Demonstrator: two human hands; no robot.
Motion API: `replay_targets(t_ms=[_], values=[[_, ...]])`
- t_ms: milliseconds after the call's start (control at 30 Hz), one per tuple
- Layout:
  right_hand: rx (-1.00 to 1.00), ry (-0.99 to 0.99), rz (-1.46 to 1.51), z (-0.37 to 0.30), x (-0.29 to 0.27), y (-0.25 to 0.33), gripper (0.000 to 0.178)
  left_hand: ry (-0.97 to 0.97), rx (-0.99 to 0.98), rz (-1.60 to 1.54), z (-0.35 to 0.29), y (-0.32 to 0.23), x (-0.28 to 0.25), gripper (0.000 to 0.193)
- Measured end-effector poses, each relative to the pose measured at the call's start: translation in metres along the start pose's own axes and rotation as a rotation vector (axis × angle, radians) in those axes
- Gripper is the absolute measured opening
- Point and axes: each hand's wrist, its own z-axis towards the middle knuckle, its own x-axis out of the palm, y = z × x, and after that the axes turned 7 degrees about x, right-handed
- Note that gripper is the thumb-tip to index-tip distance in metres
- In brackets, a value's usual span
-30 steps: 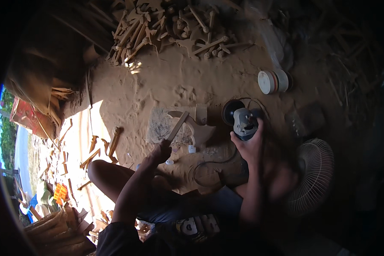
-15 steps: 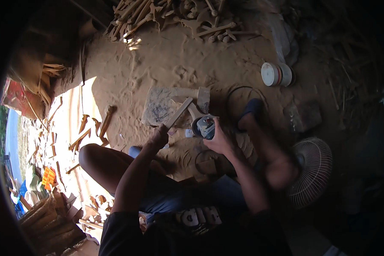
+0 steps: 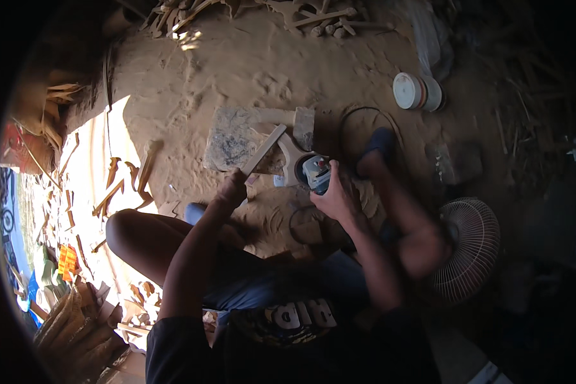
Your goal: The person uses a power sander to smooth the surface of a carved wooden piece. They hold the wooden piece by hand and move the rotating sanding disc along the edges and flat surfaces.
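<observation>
My left hand (image 3: 232,187) is closed round the lower end of a straight bar of a pale wooden piece (image 3: 262,152). A curved, forked arm of pale wood (image 3: 292,153) runs from near the bar's upper end toward my right hand; whether the two are joined is hard to see. My right hand (image 3: 336,197) grips an angle grinder (image 3: 316,174), its dark round disc against or just over the curved wood. Behind the wood, a worn block (image 3: 227,144) lies on the sandy ground, with a smaller block (image 3: 304,121) at its right end.
Several shaped wooden pieces (image 3: 146,168) lie in the sunlit patch at left, and more wood (image 3: 301,14) is heaped at the far side. A white tub (image 3: 408,91) lies at far right. A caged fan (image 3: 470,249) stands beside my right knee. A cable (image 3: 349,115) loops near my foot.
The view has tilted, so the scene sits higher in the picture. Against the wood, the grinder has shifted slightly right, showing more of the curved arm. Both hands keep their hold.
</observation>
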Motion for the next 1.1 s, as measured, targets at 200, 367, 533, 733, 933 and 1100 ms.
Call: replay_targets(t_ms=[200, 367, 533, 733, 933, 1100], values=[[0.126, 0.11, -0.136, -0.016, -0.005, -0.007, 0.098, 0.04, 0.105, -0.151, 0.01, -0.046, -0.012, 0.021], [0.123, -0.069, -0.14, 0.002, -0.006, -0.021, 0.098, 0.044, 0.088, -0.202, 0.004, -0.053, -0.057, 0.026], [0.186, -0.164, -0.097, 0.018, -0.028, -0.028, 0.093, 0.093, 0.007, -0.214, 0.0, -0.059, -0.065, 0.026], [0.133, -0.34, 0.238, 0.009, -0.058, -0.001, 0.091, 0.028, 0.059, -0.011, 0.002, -0.025, -0.085, 0.032], [0.176, -0.444, 0.324, -0.007, -0.089, -0.037, 0.089, 0.202, 0.082, 0.139, 0.039, -0.084, -0.12, 0.051], [0.146, -0.395, 0.313, -0.009, -0.09, -0.014, 0.09, 0.064, -0.007, 0.453, 0.067, -0.066, -0.154, 0.053]])
